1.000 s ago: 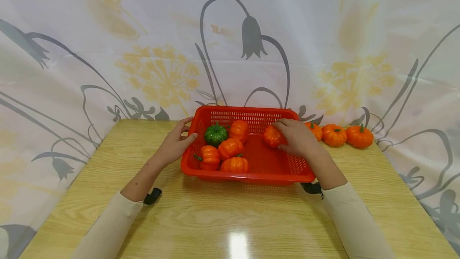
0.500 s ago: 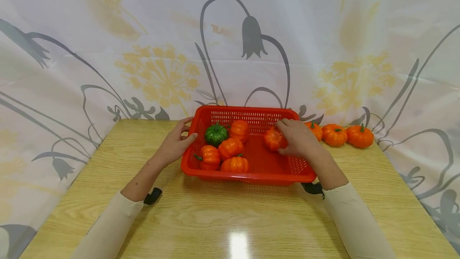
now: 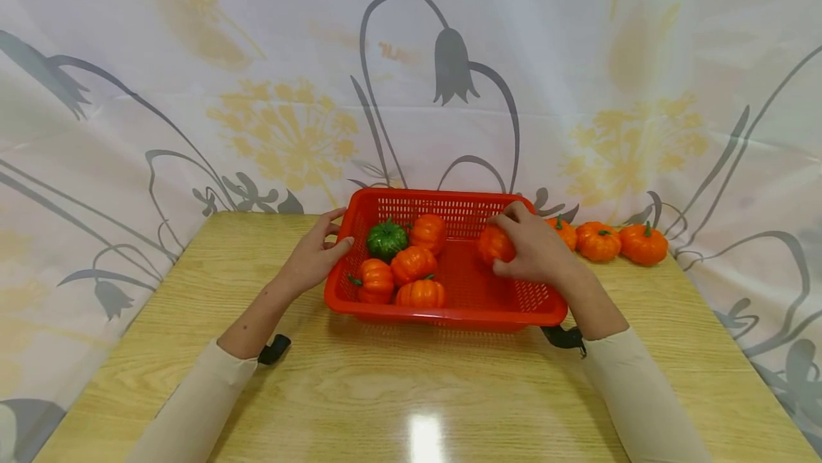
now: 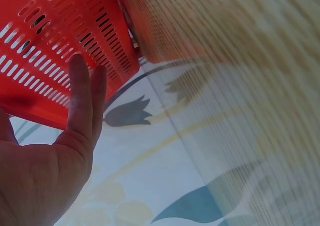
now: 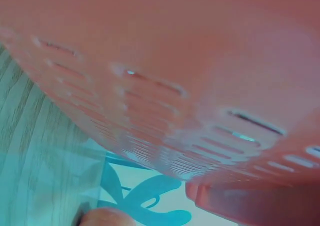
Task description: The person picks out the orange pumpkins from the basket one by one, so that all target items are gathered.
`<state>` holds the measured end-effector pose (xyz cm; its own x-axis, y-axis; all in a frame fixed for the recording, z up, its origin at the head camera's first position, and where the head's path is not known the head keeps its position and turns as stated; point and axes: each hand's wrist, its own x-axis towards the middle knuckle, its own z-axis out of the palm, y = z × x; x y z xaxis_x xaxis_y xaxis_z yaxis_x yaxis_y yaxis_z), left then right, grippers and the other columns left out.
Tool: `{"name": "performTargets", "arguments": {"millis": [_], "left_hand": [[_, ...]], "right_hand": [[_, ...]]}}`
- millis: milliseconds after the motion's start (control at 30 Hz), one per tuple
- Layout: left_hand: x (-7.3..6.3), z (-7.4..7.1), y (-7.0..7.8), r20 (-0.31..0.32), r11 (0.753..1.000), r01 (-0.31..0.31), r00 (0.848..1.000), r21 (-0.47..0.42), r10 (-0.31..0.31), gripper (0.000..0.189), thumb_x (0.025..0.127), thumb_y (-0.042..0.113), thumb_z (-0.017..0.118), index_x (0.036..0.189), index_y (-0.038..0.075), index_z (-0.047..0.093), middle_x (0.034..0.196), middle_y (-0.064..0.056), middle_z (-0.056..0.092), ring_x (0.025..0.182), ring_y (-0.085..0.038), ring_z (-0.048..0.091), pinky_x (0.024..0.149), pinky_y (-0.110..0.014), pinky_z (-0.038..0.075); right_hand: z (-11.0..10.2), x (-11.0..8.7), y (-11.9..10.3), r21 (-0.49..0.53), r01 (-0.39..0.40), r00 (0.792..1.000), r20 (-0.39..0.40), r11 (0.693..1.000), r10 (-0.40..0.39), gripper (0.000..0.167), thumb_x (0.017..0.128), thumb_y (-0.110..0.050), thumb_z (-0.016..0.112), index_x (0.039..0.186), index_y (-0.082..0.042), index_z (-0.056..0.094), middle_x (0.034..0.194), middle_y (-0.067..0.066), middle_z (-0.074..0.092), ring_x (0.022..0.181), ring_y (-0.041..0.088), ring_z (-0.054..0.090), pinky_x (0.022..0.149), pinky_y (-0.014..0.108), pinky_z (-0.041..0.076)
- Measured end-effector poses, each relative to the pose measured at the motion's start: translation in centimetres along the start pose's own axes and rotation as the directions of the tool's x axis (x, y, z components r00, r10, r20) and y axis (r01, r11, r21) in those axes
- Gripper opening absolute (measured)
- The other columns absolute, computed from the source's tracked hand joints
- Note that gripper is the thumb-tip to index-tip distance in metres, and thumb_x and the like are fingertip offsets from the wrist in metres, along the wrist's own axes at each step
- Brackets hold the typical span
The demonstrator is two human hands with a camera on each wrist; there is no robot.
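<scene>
A red slotted plastic basket (image 3: 449, 314) stands on the wooden table. My left hand (image 3: 312, 257) rests at its left side, thumb on the rim. In the left wrist view, extended fingers (image 4: 80, 95) lie against the slotted outer wall. Reaching over the right rim, my right hand (image 3: 536, 249) grips a small orange pumpkin (image 3: 493, 244) inside the basket, thumb in front and fingers behind. A green pumpkin (image 3: 387, 240) and several orange pumpkins (image 3: 413, 265) fill the left part of the basket. The right wrist view shows mainly the basket's outer wall (image 5: 150, 50).
Outside the basket at the right, orange pumpkins stand in a row, including a middle one (image 3: 598, 241) and an end one (image 3: 644, 243). Behind the table (image 3: 359, 392) hangs a pale flower-printed cloth (image 3: 411, 78), close to the basket's back rim.
My right hand and the orange pumpkin in it have shifted slightly right inside the basket, and its fingers have arched higher. The left hand and the other pumpkins have stayed put.
</scene>
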<state>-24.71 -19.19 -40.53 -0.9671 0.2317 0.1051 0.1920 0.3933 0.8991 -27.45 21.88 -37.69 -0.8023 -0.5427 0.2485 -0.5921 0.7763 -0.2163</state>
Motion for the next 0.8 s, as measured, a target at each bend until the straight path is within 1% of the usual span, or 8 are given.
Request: {"name": "performTargets", "arguments": {"millis": [100,167,367,467,600,733,800], "left_hand": [[0.0,0.0,0.1,0.001,1.000,-0.001,1.000,-0.006,0.001,0.069,0.110,0.020,0.058,0.168,0.007,0.024,0.142,-0.029,0.056,0.114,-0.045,0.070,0.085,-0.048,0.065],[0.0,0.0,0.1,0.002,1.000,-0.001,1.000,-0.005,0.001,0.069,0.110,0.020,0.058,0.168,0.007,0.023,0.142,-0.029,0.056,0.114,-0.045,0.070,0.085,-0.048,0.065],[0.0,0.0,0.2,0.002,1.000,0.007,1.000,0.008,-0.007,0.067,0.110,0.019,0.057,0.167,0.007,0.025,0.140,-0.028,0.056,0.114,-0.044,0.070,0.085,-0.047,0.065],[-0.1,0.1,0.2,-0.001,1.000,0.015,1.000,0.013,-0.015,0.066,0.110,0.020,0.057,0.167,0.008,0.025,0.141,-0.028,0.056,0.114,-0.043,0.070,0.085,-0.047,0.065],[0.0,0.1,0.1,-0.001,1.000,0.015,1.000,0.010,-0.015,0.066,0.110,0.018,0.056,0.167,0.007,0.025,0.141,-0.028,0.056,0.114,-0.043,0.070,0.085,-0.046,0.065],[0.0,0.0,0.1,-0.001,1.000,0.018,1.000,0.012,-0.018,0.066,0.110,0.018,0.057,0.167,0.008,0.025,0.140,-0.028,0.056,0.113,-0.042,0.071,0.084,-0.046,0.065],[0.0,0.0,0.1,-0.003,1.000,0.022,1.000,0.014,-0.022,0.066,0.110,0.018,0.057,0.167,0.009,0.026,0.140,-0.027,0.057,0.113,-0.042,0.071,0.084,-0.046,0.066]], "right_hand": [[0.0,-0.1,0.1,0.049,-0.003,1.000,-0.014,0.999,0.003,0.061,0.082,-0.021,0.080,0.139,-0.006,0.065,0.130,0.016,0.049,0.095,0.036,0.063,0.085,0.053,0.057],[0.0,-0.1,0.2,0.084,-0.003,1.000,-0.029,0.996,0.005,0.060,0.082,-0.021,0.080,0.139,-0.008,0.066,0.130,0.015,0.047,0.094,0.035,0.063,0.085,0.051,0.056],[-0.1,-0.4,0.4,0.189,0.020,0.996,-0.084,0.982,-0.004,0.062,0.083,-0.019,0.081,0.142,-0.010,0.065,0.133,0.013,0.044,0.105,0.035,0.058,0.090,0.050,0.054],[-0.2,-0.7,0.4,0.237,0.046,0.992,-0.128,0.970,-0.016,0.060,0.084,-0.018,0.079,0.142,-0.012,0.065,0.132,0.012,0.044,0.104,0.032,0.057,0.085,0.048,0.055],[-0.5,-1.0,0.4,0.288,0.082,0.980,-0.200,0.954,-0.024,0.059,0.084,-0.018,0.076,0.141,-0.011,0.063,0.131,0.011,0.049,0.102,0.028,0.058,0.080,0.048,0.058],[-0.8,-1.3,0.3,0.300,0.096,0.969,-0.248,0.949,-0.020,0.066,0.084,-0.018,0.079,0.144,-0.007,0.056,0.134,0.012,0.055,0.107,0.025,0.058,0.086,0.048,0.057],[-0.9,-1.5,0.2,0.319,0.090,0.967,-0.255,0.944,-0.006,0.070,0.083,-0.017,0.082,0.146,-0.005,0.053,0.135,0.011,0.057,0.110,0.024,0.059,0.091,0.043,0.056]]}}
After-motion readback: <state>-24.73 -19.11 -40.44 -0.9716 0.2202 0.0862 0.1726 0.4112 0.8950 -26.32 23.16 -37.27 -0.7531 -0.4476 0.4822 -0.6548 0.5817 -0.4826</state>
